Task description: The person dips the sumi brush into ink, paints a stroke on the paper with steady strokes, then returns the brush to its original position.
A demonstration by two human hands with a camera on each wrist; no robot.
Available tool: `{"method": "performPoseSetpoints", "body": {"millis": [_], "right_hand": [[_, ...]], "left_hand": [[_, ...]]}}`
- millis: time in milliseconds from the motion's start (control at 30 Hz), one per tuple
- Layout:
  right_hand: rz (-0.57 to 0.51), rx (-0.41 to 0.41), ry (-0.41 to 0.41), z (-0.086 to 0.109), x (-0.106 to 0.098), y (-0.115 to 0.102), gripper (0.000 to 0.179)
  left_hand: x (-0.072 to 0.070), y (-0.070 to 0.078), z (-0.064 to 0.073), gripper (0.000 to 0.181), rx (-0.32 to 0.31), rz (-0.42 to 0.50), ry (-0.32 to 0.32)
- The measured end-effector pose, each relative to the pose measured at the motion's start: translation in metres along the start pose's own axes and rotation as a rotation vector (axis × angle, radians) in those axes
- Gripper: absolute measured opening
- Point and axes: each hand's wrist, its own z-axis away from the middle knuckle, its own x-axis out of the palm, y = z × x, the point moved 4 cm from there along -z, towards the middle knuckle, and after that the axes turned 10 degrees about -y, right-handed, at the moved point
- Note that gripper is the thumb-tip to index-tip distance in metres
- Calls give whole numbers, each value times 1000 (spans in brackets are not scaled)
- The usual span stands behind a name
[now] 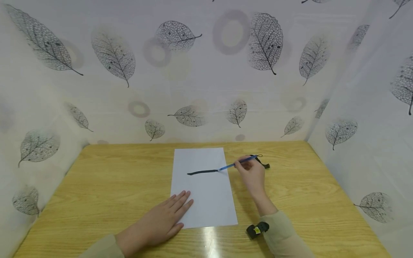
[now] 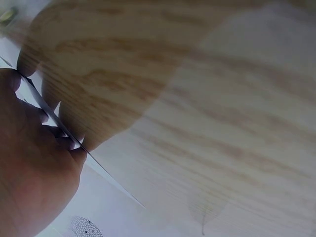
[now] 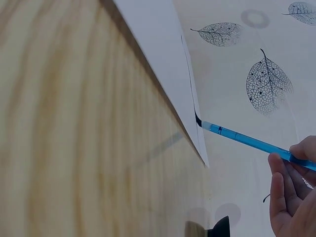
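A white sheet of paper (image 1: 206, 200) lies on the wooden table, with one dark, nearly level stroke (image 1: 202, 172) across its upper part. My right hand (image 1: 253, 177) pinches a blue brush pen (image 1: 227, 166) between thumb and fingers, its barrel slanting up to the right. In the right wrist view the black bristles (image 3: 198, 121) are bent against the paper, at the stroke's right end as seen from the head. My left hand (image 1: 162, 220) rests flat on the sheet's lower left edge, fingers extended; the left wrist view shows this hand (image 2: 39, 168) against the paper's edge.
A small black object (image 1: 266, 166), partly hidden behind the right hand, lies on the table (image 1: 122, 179). A black device (image 1: 257, 230) sits by the right sleeve. Pale curtains (image 1: 206, 79) with a leaf print stand behind the table and at both sides.
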Motion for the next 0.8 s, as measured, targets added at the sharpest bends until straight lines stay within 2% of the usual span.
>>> {"method": "performPoseSetpoints", "body": {"millis": [533, 800], "right_hand": [[30, 10, -8, 1, -2, 2, 6], [17, 22, -11, 0, -2, 4, 6]], "left_hand": [[-1, 0, 1, 65, -2, -4, 12], [-2, -1, 1, 65, -8, 9, -9]]}}
